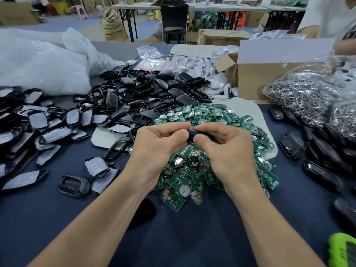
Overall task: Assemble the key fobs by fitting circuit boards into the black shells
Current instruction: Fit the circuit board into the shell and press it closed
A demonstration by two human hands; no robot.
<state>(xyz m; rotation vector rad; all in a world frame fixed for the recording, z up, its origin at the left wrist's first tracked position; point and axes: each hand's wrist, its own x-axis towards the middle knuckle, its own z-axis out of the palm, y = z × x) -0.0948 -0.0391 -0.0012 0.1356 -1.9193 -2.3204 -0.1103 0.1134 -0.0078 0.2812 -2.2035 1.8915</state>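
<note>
Dark-blue desk (173, 237) carries heaps of parts. Fingers curled, the left hand (154, 143) and right hand (227, 145) pinch one black shell (192, 134) between them, above the green circuit boards (185, 176). Whether a board sits inside is hidden; squeezing it skewed could crack it.

Opens at the top of the frame onto a big workroom — grey-blue floor (77, 27), long folding tables (221, 7) on black legs, a black chair (174, 16) at upper centre. Left of the chair, a brown sack (112, 25); farther to the upper left, a pink stool (81, 11) and cardboard boxes (17, 13). Soft, even light throughout.
</note>
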